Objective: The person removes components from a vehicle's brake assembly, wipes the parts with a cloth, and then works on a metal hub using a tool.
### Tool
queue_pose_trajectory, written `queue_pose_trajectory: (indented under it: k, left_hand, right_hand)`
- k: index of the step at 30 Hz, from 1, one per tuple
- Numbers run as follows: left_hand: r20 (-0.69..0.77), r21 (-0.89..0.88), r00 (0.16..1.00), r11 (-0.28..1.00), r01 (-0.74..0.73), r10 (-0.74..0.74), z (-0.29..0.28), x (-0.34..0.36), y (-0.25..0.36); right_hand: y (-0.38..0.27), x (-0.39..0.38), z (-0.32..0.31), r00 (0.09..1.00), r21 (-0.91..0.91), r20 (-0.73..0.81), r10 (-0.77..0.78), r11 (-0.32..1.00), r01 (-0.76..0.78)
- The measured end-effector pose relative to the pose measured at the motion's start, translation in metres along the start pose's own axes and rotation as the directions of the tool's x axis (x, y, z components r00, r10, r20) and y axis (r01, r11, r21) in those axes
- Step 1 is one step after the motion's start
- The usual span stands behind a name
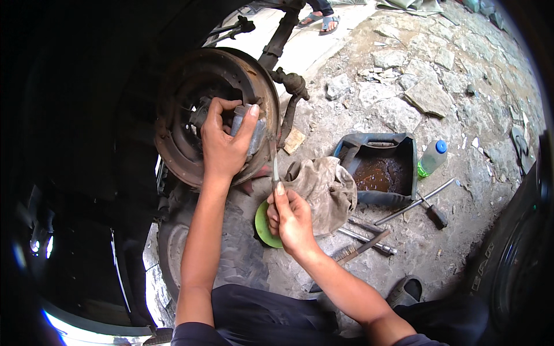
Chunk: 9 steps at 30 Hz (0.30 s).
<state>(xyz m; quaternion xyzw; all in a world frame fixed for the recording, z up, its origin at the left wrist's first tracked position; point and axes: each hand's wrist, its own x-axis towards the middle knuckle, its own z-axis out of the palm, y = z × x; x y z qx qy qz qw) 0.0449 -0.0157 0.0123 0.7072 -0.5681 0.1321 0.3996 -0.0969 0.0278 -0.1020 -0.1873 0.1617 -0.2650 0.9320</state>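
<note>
A rusty round brake backing plate (173, 153) stands upright on the axle under a vehicle. At its middle, my left hand (224, 144) is closed with fingers and thumb around a bluish-grey metal part (255, 141); whether that part is fixed to the plate, I cannot tell. Lower and to the right, my right hand (293, 222) is closed on a slim tool with a pale flat shaft (275, 167), its tip pointing up at the plate's right rim. Its exact kind is unclear. Beneath this hand sits a lime-green dish (263, 226), partly covered.
Right of my right hand lies a crumpled brown rag (326, 199). Beyond it are a cut-open dark canister (378, 198) with brown liquid and a blue-capped bottle (431, 160). A wire brush (365, 248) and several metal tools lie nearer. A tire (508, 271) stands at right.
</note>
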Motion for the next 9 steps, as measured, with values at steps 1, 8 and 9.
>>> queue_pose_trajectory:
  k: [1,8,9]
  left_hand:
    - [-0.007,-0.015,1.000,1.000,-0.021,0.021,0.002,0.002,0.001]
    - [-0.002,0.075,1.000,0.997,-0.007,0.007,0.000,-0.002,-0.005]
    - [-0.012,0.006,0.999,0.999,-0.041,0.041,0.001,-0.001,-0.005]
  right_hand:
    - [-0.004,0.003,0.000,1.000,0.006,-0.010,-0.012,1.000,0.012]
    - [-0.053,0.035,0.006,0.999,0.009,0.042,-0.007,1.000,0.007]
    - [-0.044,0.029,0.002,0.999,-0.003,0.040,0.002,1.000,-0.002]
